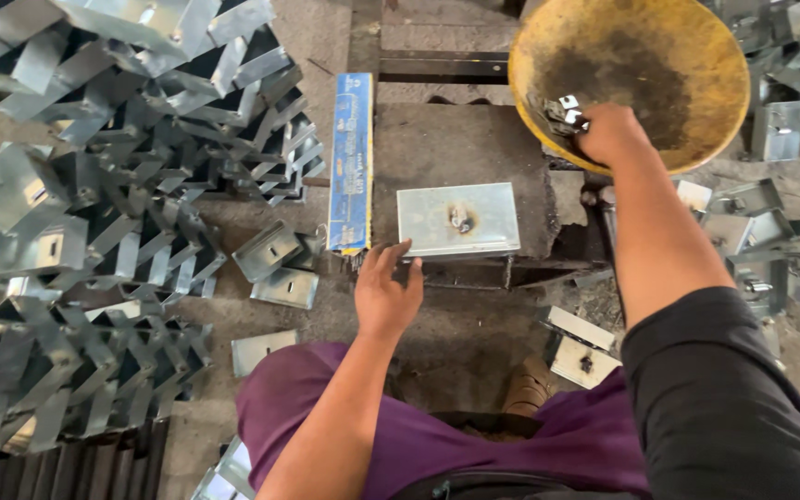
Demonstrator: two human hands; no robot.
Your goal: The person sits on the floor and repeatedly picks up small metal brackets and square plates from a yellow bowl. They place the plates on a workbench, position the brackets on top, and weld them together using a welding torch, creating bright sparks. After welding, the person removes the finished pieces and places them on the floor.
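Observation:
My left hand [387, 292] is spread open, fingertips at the near left corner of a flat grey metal plate [458, 218] with a dark burnt spot in its middle. The plate lies on a rough stone block [460, 148]. My right hand [608, 134] reaches into a rusty yellow pan [636, 74] and is closed on a small shiny metal piece [565, 113] near the pan's left side.
A long blue carton [351, 162] stands along the block's left edge. Stacks of folded metal brackets [94, 204] fill the left side, and more brackets [752, 231] lie at the right. Loose plates [275, 268] lie on the floor. My purple-clad legs [437, 435] are below.

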